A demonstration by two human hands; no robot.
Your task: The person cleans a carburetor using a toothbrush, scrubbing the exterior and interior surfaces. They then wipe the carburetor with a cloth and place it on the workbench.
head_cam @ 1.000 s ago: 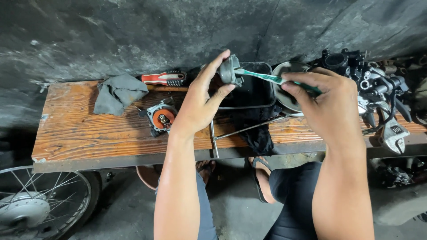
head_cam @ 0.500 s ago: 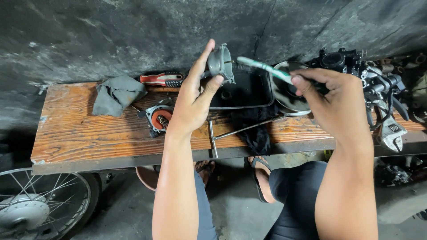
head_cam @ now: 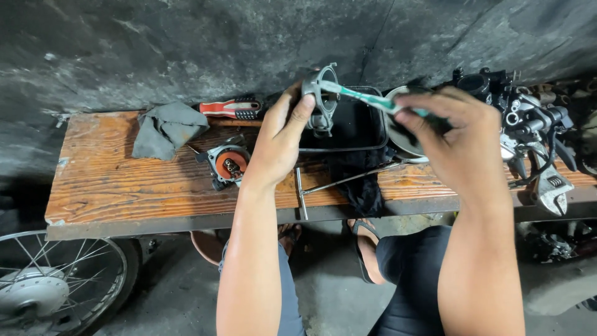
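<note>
Two hands are working above the wooden surface (head_cam: 124, 186), both raised over the black tray (head_cam: 348, 127). Left hand (head_cam: 280, 140) is gripping a small grey metal part (head_cam: 320, 99) with a round opening; grip is pressed around it, thumb on the near side, fingers behind. Part is being held in the air, just above the tray's left edge, opening facing the right hand. Right hand (head_cam: 457, 140) is pinching a green-handled toothbrush (head_cam: 367, 99); its grip is closed on the handle end, and the brush head is touching the part's ring.

Lying on the surface: a grey rag (head_cam: 165, 127) at the left, a red-and-black screwdriver (head_cam: 233, 107) at the back edge, a round orange-centred component (head_cam: 229, 163) just left of the left wrist, a T-handle wrench (head_cam: 329, 185) near the front edge with a black cloth (head_cam: 360, 180) draped over it. A pale bowl (head_cam: 401, 134) is sitting just right of the tray, partly hidden by the right hand. A black engine assembly (head_cam: 528, 118) is occupying the right end. A spoked wheel (head_cam: 56, 280) is standing on the floor at lower left.
</note>
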